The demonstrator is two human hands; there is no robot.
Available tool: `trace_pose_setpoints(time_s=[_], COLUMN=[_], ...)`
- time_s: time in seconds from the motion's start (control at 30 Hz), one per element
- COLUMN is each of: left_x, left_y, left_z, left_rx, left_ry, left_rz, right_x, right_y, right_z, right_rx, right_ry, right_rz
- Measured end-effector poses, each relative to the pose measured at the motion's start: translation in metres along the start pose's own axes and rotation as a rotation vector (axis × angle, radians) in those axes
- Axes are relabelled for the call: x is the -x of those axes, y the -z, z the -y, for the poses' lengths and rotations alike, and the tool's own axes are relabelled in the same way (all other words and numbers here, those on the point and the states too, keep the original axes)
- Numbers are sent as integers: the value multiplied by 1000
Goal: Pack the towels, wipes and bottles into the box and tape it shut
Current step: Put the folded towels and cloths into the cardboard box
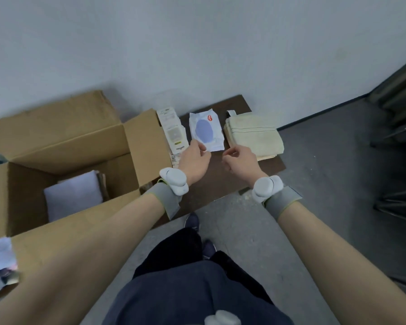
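Brown board [220, 181] against a grey wall [197, 55]: my left hand [195, 161] pinches 1 wipes pack [205, 131] by its corner; my right hand [240, 160] curls just beside that grip, hold unclear.

Noted grey floor [314, 184] below white wall [197, 43]. Found brown board [211, 195] flat on floor. Recorded dark metal legs [395, 204] at right.

My left hand [193, 164] is pinching the wipes packet [205, 131], and its thin plastic film is looking smooth and a little glossy. The folded towels [256, 134] are showing soft, matt cloth. The box [63, 141] is looking like plain, matt brown cardboard. On my wrists, smooth white plastic trackers [174, 180] are sitting on grey fabric straps [164, 198].
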State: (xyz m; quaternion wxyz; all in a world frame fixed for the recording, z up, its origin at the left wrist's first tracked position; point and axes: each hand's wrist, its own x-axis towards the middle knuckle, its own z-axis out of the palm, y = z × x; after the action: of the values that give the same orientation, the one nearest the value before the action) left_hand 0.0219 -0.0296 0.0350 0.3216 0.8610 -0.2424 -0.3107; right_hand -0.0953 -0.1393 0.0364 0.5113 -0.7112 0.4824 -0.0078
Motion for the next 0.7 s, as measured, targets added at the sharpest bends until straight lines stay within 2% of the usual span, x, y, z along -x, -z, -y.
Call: trace_pose_setpoints(time_s=[0.23, 0.43, 0.7], left_x=[-44, -65, -87], left_y=[-8, -16, -28], left_z=[16, 28, 37], left_rx=[76, 109, 120], left_ry=[186, 272, 403], left_rz=[124, 234, 288], right_x=[-25, -40, -67], right_y=[5, 4, 5], right_z=[-2, -5, -16], right_rx=[149, 323, 387], right_ry=[-115, -173, -185], right_rz=[-58, -94, -49])
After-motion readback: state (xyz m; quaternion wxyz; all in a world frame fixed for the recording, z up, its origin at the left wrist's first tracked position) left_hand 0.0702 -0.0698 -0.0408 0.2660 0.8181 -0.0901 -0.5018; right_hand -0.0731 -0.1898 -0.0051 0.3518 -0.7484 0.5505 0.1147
